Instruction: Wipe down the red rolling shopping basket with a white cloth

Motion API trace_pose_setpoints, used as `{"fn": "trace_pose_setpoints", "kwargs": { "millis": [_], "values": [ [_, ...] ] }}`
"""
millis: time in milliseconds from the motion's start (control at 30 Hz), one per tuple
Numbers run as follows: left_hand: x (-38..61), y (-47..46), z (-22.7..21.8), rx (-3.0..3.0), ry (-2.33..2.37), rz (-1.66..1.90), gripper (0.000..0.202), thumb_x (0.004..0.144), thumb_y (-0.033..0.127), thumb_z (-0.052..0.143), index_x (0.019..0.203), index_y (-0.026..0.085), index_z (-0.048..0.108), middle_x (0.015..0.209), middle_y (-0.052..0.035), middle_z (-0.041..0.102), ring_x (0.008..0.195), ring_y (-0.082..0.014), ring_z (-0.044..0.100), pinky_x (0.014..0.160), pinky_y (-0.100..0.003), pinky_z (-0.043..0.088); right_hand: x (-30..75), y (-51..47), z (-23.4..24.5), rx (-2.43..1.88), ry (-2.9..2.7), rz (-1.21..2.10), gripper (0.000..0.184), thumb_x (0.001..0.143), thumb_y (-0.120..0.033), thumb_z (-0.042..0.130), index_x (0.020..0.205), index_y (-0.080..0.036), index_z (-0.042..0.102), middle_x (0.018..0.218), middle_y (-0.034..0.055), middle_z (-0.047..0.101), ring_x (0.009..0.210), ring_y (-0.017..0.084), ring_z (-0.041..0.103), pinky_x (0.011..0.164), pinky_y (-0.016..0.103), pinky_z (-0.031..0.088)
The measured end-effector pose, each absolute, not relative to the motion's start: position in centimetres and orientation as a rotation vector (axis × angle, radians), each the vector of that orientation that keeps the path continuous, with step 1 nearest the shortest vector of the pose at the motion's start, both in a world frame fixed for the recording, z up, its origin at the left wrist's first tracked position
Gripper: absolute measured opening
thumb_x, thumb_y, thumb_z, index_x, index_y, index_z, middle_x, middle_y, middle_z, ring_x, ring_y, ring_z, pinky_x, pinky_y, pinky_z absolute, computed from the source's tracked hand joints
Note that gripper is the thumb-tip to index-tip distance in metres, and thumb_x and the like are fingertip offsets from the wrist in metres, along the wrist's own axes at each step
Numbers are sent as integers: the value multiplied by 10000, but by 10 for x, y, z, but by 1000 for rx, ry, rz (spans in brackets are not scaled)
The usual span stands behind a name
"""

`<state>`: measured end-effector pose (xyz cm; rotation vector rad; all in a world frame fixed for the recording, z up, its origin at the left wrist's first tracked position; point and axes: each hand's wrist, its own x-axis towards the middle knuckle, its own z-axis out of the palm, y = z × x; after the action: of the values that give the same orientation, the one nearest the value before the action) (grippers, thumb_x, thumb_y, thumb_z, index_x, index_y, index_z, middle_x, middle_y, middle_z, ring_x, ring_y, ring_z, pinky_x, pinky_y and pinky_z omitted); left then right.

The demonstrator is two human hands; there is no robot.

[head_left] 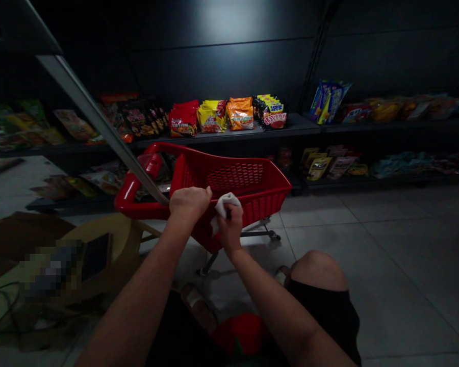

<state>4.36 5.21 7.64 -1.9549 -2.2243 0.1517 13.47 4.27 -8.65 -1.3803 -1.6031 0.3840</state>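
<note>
Right hand clenched on a white cloth, left hand grasping the rim of a red plastic shopping cart.
Pressure could roll the cart across the tile floor on its casters if they run free; the cloth could slip from the loosely bunched grip.

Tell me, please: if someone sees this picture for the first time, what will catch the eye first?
The red shopping cart stands in the middle of the view and is the strongest colour in the dim shop. On its near rim the left hand is closed, and just beside it the right hand holds a white cloth. Behind the cart, colourful snack packets stand in a row on a dark shelf.
</note>
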Motion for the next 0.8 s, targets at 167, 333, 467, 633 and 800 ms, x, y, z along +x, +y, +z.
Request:
{"fn": "trace_pose_setpoints", "kwargs": {
  "millis": [167, 333, 467, 633, 800],
  "values": [
    [43, 50, 78, -1967, -2227, 150, 623, 985, 421, 243, 1057, 81, 761, 950, -231, 749, 957, -349, 712, 805, -422, 512, 116, 23, -93, -1062, -1959, 385, 324, 878, -145, 504, 1175, -225, 609, 1133, 100, 593, 1080, 236, 540, 936, 351, 483],
    [38, 46, 73, -1987, -2185, 58, 613, 982, 436, 269, 1035, 81, 766, 938, -223, 751, 944, -344, 714, 815, -423, 502, 155, 34, -100, -977, -1986, 378, 351, 881, -115, 497, 1170, -250, 641, 1118, 69, 611, 1079, 212, 556, 962, 323, 472],
    [41, 48, 67, -2034, -2150, -40, 616, 983, 427, 268, 1024, 62, 763, 947, -232, 748, 950, -353, 710, 816, -435, 496, 155, 33, -102, -1130, -1789, 347, 373, 865, -115, 505, 1204, -212, 625, 1190, 99, 589, 1167, 237, 524, 1038, 369, 441],
    [46, 51, 67, -2036, -2155, -51, 604, 978, 419, 275, 1037, 64, 761, 957, -232, 748, 956, -352, 708, 812, -432, 492, 133, 23, -120, -1016, -2016, 399, 393, 864, -121, 531, 1233, -229, 616, 1168, 103, 616, 1093, 231, 571, 942, 350, 509],
    [44, 44, 69, -2009, -2120, -29, 645, 991, 475, 239, 1046, 98, 759, 972, -205, 751, 949, -330, 708, 793, -398, 485, 146, 27, -126, -959, -2199, 338, 446, 838, -136, 584, 1272, -239, 591, 1215, 98, 601, 1114, 232, 565, 925, 349, 509]
  ]
}}
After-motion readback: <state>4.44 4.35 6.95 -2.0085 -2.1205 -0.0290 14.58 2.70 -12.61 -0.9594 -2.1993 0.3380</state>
